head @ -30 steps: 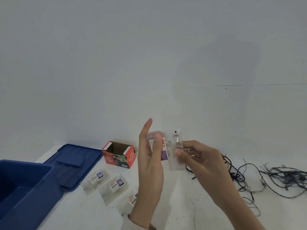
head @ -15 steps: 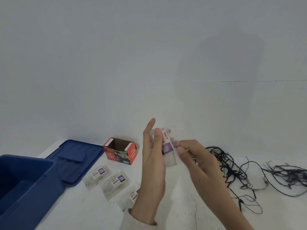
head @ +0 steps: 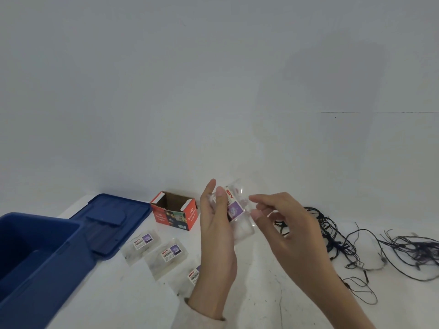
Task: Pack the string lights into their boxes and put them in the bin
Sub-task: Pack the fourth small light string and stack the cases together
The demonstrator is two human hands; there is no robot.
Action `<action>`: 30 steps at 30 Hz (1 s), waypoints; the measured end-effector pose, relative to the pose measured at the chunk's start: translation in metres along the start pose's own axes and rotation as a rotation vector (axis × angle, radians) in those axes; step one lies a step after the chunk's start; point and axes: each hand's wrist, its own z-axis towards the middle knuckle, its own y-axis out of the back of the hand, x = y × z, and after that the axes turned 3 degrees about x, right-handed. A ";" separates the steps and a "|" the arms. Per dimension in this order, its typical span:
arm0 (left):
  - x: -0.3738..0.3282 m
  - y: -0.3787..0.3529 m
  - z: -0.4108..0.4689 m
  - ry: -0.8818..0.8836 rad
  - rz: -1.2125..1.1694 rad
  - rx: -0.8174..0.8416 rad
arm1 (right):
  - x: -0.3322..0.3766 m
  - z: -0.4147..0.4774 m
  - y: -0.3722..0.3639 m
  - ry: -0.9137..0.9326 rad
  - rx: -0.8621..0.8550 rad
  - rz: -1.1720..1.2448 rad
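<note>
A clear box [head: 237, 210] with a red-and-purple label sits at lower centre of the frame, held upright in the left hand [head: 217, 236] — thumb on its front face, fingers behind. The right hand [head: 285, 224] is just beside it on the right with fingers curled; its thumb and forefinger are at the box's edge, but whether they pinch it cannot be told. Below and left of the hands, three more clear boxes [head: 166, 255] lie on the white table [head: 261, 293], the nearest partly hidden by the left wrist. Behind them stands an open red carton [head: 174, 214]. The blue bin [head: 35, 257] fills the lower left corner, its lid [head: 114, 219] lying flat beside it. At lower right, dark string lights [head: 344, 241] sprawl in a loose tangle.
</note>
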 end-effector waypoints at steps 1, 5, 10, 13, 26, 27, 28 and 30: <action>0.000 0.000 0.000 -0.005 0.005 0.013 | 0.000 0.000 0.000 -0.016 0.013 0.028; -0.001 0.000 -0.002 -0.035 0.026 0.064 | 0.000 0.002 0.002 -0.211 0.058 0.313; 0.000 -0.001 -0.003 -0.037 0.033 0.073 | -0.003 0.004 0.000 -0.146 0.109 0.209; 0.002 0.002 -0.003 -0.013 -0.012 0.044 | -0.005 0.005 0.003 -0.106 0.119 0.121; 0.003 -0.003 0.000 0.003 -0.033 -0.026 | -0.013 -0.002 -0.001 0.178 -0.242 -0.228; 0.003 -0.003 0.000 -0.007 -0.024 -0.020 | -0.015 -0.003 -0.003 0.221 -0.247 -0.290; 0.003 -0.004 0.000 -0.017 -0.012 -0.014 | -0.017 -0.003 -0.005 0.246 -0.252 -0.336; 0.003 -0.004 -0.001 -0.042 0.011 -0.013 | -0.020 -0.003 -0.005 0.281 -0.250 -0.382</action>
